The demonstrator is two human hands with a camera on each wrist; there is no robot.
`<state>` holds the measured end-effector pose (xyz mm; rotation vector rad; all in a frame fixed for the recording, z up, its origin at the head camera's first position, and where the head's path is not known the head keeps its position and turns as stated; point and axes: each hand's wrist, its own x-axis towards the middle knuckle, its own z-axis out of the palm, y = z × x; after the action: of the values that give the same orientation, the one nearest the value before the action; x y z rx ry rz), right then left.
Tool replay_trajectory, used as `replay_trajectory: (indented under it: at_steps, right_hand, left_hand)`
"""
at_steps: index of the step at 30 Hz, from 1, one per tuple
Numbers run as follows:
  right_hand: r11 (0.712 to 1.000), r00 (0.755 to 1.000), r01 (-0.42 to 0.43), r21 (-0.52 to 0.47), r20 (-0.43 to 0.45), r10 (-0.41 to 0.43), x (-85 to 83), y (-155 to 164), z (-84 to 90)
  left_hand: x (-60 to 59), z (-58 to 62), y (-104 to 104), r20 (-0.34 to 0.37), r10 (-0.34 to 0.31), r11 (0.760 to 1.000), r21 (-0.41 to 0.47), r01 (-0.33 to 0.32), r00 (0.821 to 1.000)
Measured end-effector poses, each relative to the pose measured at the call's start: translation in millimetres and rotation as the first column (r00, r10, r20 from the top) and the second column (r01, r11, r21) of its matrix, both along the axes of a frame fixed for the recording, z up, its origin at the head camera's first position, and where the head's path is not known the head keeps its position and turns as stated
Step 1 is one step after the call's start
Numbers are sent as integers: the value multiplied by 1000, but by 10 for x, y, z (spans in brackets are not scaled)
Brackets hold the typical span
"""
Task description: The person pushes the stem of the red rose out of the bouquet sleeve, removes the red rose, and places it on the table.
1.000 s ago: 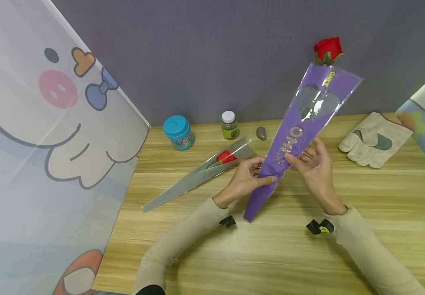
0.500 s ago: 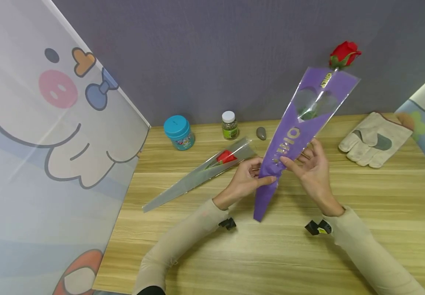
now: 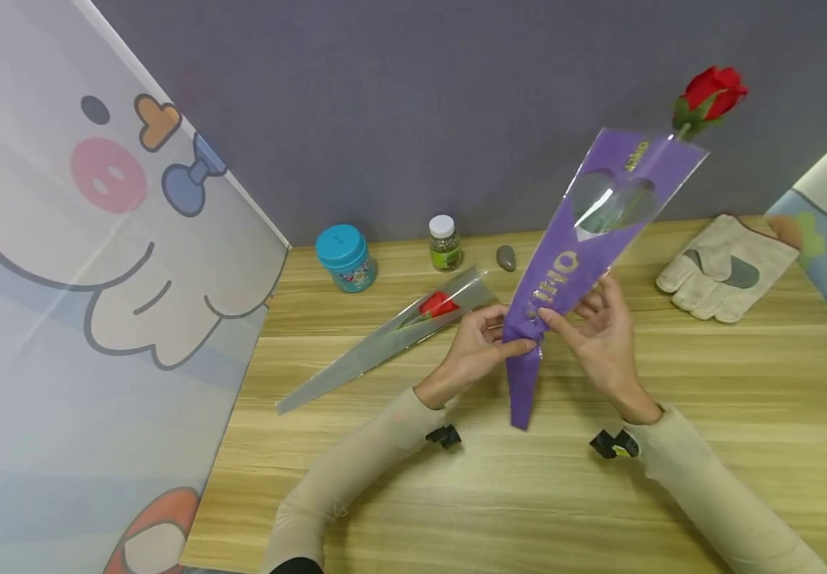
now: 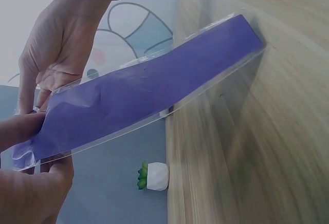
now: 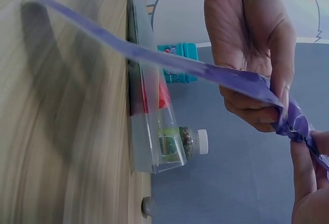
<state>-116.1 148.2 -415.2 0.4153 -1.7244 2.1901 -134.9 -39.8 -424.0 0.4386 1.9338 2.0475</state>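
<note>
A purple flower sleeve [image 3: 564, 259] with gold lettering and a clear heart-shaped window leans up to the right, held in both hands. From its open top a red rose [image 3: 716, 94] sticks out, tilted right. My left hand [image 3: 481, 343] pinches the narrow lower part, thumb in front. Just above it, my right hand [image 3: 603, 339] pinches the sleeve between thumb and fingers. Between the hands the purple wrap is creased and bunched, as the right wrist view shows. The flat lower tail [image 4: 154, 85] hangs down close to the table. The stem inside is mostly hidden.
A second red rose [image 3: 438, 304] lies in a clear sleeve [image 3: 363, 351] left of my hands. Along the back stand a blue jar [image 3: 346, 259] and a white-capped bottle [image 3: 445, 245], with a grey stone [image 3: 506, 257]. Work gloves [image 3: 729, 269] lie right; a potted succulent [image 4: 155, 176] shows in the left wrist view.
The rose head has swung right and leans farther out past the sleeve's top. The sleeve's lower tip has shifted right, and the wrap is more bunched at the hands. Right hand shifted slightly left.
</note>
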Motion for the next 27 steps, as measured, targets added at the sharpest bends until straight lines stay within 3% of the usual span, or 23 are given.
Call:
replay_trajectory:
  at_steps: [11, 19, 27]
  right_hand:
    - [1000, 1000, 9, -8, 4, -9, 9, -34, -50]
    - [1000, 1000, 2, 7, 4, -2, -5, 13, -42]
    - [998, 999, 27, -49, 35, -26, -23, 30, -14]
  left_hand:
    - [-1, -19, -12, 38, 2, 1000, 11, -2, 999]
    - [-5, -7, -57, 22, -61, 998, -21, 61, 998]
    - [-14, 10, -97, -15, -100, 993, -66, 98, 995]
